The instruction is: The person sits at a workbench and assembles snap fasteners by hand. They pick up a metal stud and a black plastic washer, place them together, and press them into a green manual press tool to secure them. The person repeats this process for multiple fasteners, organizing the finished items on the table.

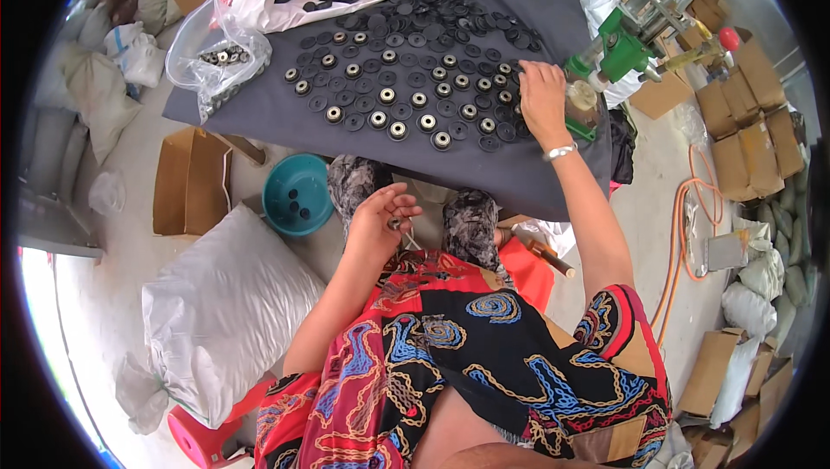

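Black discs cover the grey counter, upper centre; right hand rests open on them, left hand pinches a small metal piece.

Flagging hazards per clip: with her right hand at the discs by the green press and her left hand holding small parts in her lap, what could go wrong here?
1. The right hand works right beside the green press; fingers could get caught if it cycles.
2. The left hand cups small metal parts over the lap, off the table; one could slip to the floor.
3. The black discs lie close to the grey table's near edge; a sweep of the arm might knock some off.
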Demonstrator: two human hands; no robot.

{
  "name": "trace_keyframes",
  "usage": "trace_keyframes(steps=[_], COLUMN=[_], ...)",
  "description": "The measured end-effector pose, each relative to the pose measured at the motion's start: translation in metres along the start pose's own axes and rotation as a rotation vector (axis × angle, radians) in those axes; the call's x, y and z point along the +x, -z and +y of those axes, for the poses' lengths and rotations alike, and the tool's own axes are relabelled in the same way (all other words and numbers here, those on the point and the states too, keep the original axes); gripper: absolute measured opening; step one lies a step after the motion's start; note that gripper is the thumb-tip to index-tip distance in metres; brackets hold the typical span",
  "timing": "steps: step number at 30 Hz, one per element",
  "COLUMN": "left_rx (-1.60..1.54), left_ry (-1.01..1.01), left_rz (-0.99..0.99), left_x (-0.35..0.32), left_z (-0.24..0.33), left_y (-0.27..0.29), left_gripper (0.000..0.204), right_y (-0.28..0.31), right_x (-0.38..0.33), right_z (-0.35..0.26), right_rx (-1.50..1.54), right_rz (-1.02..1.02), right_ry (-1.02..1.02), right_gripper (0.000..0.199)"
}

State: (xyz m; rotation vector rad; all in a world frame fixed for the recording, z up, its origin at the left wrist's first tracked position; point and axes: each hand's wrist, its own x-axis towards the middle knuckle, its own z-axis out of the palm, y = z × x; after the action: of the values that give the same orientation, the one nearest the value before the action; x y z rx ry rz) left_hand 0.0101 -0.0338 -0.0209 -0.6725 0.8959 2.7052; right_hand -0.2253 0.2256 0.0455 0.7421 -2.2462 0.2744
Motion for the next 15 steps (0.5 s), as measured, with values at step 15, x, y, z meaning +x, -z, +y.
trace_keyframes(steps=[15], left_rx=[-0.124], left_ry=[-0.329], left_rz=[0.099], left_x=[-0.003], left_z=[0.093], left_y=[0.004], left_gripper=[0.031], right_y=[0.08], right_x=[-0.12], right_z=[-0.038], right_rx=[0.032], right_rz=[-0.07], right_ry=[-0.159], right_gripper=[0.032])
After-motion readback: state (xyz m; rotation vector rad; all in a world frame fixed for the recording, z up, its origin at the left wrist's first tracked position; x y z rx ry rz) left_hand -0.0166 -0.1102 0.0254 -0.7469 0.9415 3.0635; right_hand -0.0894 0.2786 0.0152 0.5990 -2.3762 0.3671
